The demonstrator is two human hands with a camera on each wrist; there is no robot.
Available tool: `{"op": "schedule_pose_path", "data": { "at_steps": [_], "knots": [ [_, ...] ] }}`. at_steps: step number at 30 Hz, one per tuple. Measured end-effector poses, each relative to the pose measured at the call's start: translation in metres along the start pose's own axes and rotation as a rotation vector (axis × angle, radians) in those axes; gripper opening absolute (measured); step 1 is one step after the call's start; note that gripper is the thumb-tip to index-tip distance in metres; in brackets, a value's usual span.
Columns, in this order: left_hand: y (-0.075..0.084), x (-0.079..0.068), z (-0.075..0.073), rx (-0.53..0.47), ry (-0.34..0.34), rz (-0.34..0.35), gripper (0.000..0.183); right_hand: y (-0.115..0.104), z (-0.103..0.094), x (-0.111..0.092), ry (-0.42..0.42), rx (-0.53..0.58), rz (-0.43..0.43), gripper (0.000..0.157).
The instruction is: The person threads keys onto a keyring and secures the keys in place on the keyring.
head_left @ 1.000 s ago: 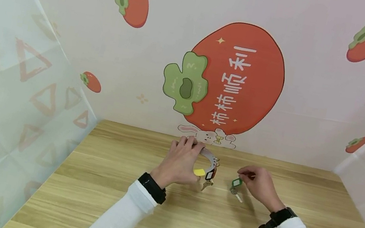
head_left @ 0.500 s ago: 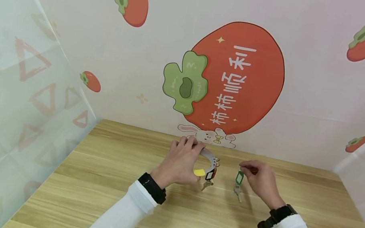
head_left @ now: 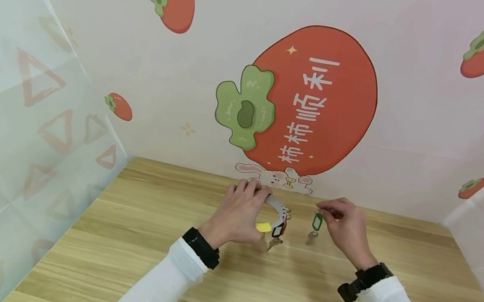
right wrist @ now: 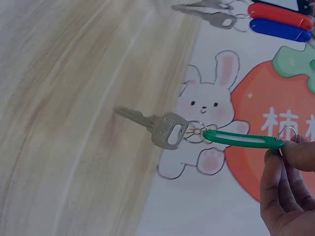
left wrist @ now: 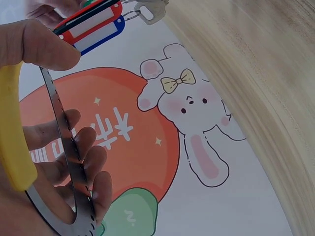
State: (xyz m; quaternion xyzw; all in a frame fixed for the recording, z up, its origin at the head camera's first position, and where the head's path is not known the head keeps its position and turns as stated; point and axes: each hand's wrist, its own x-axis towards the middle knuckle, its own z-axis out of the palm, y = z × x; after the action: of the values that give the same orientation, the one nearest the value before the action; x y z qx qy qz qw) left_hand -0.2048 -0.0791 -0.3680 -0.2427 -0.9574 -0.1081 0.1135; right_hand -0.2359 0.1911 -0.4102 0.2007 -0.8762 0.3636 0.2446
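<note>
My left hand (head_left: 238,212) grips a curved grey metal band (head_left: 279,209) with a yellow grip (left wrist: 12,128). Its thumb lies near the tags, and the fingers reach around the band in the left wrist view. A red key tag (left wrist: 93,22), a blue key tag (left wrist: 102,38) and a black-edged tag (head_left: 278,231) hang from the band, with keys (right wrist: 221,18) below. To the right, my right hand (head_left: 346,231) pinches the small wire ring (right wrist: 289,132) of a green key tag (right wrist: 243,139). A silver key (right wrist: 170,130) dangles from that tag's other end, above the table.
Both hands are over a wooden table (head_left: 216,297). Behind it rises a white wall (head_left: 395,162) printed with a large red persimmon (head_left: 341,109) and a rabbit (right wrist: 209,105). Pale side sheets (head_left: 31,135) bound the table left and right.
My right hand has risen and moved toward the wall, lifting the green key tag. The tag has swung from slanted to hanging nearly upright. My left hand and the band have stayed in place.
</note>
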Motion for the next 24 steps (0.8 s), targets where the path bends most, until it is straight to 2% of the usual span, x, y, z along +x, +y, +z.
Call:
{"op": "schedule_pose_path", "data": {
  "at_steps": [9,16,24],
  "knots": [
    [-0.001,0.0,0.0,0.003,0.004,-0.002,0.088,-0.017,0.001,0.008,0.034,0.051,-0.023,0.015],
    [-0.001,0.0,-0.001,0.002,-0.009,0.003,0.09,-0.03,0.0,0.01,0.013,0.078,-0.012,0.014],
    [-0.002,0.0,-0.001,0.012,-0.012,0.027,0.093,-0.034,0.0,0.011,-0.017,0.101,-0.011,0.014]
  ]
}}
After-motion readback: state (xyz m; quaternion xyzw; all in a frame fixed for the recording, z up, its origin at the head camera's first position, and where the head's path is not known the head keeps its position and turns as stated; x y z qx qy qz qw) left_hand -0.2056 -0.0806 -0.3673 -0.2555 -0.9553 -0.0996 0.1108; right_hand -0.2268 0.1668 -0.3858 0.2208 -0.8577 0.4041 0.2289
